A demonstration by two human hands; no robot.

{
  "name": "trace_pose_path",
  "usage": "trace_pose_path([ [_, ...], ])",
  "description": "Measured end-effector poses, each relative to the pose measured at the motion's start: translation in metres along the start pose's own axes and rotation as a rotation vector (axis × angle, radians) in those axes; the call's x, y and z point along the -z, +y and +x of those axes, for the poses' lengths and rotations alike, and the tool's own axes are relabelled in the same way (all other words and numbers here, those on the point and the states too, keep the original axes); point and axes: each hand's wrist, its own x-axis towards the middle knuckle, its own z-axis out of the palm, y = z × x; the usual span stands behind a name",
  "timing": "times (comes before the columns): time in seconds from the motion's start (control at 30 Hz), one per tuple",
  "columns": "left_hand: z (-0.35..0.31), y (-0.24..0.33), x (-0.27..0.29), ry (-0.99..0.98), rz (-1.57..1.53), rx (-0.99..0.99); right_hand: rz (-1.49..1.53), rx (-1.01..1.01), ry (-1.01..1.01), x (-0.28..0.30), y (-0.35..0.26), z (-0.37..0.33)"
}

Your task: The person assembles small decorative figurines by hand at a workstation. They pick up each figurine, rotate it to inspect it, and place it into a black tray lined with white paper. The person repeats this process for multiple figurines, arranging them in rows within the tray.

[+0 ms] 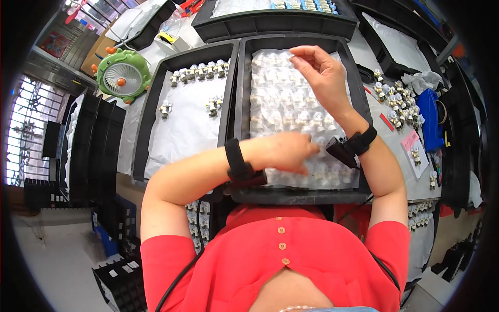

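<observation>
In the right black tray [238,104], rows of small figurines [291,99] show dimly through a thin translucent sheet [343,179] laid over them. My left hand [288,151] lies low over the lower half of the sheet, its fingers stretched to the right and apart. Near the far edge of that tray is my right hand [327,75], thumb and forefinger tips drawn close together; whatever may be between them is too small to make out. To the left, another black tray [140,140] carries white paper [182,135] with a row of figurines [200,71] and a few more below.
A green fan [122,75] stands at the far left. Loose figurines [397,104] are heaped on the table to the right, beside a blue tape dispenser [429,112] and a pink-topped card [410,140]. Another black tray [275,25] lies across the back.
</observation>
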Motion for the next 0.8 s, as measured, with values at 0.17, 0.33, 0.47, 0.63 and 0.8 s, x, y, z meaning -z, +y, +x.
trace_pose_path([
  [0.17, -0.013, 0.009, -0.014, 0.042, 0.224, -0.036, -0.053, -0.004, -0.159, -0.007, -0.001, -0.009],
  [0.33, -0.014, -0.004, -0.009, 0.027, 0.203, 0.099, -0.219, -0.059, -0.537, -0.01, 0.01, -0.018],
  [0.47, -0.032, -0.019, 0.002, 0.212, 0.096, 0.136, -0.496, 0.052, -0.677, -0.006, 0.038, -0.027],
  [0.63, -0.061, -0.022, 0.022, 0.391, -0.047, 0.239, -0.836, -0.287, -0.935, 0.001, 0.036, -0.03],
  [0.8, -0.072, -0.024, 0.022, 0.489, -0.25, 0.147, -0.708, -0.356, -0.926, 0.004, 0.042, -0.021],
])
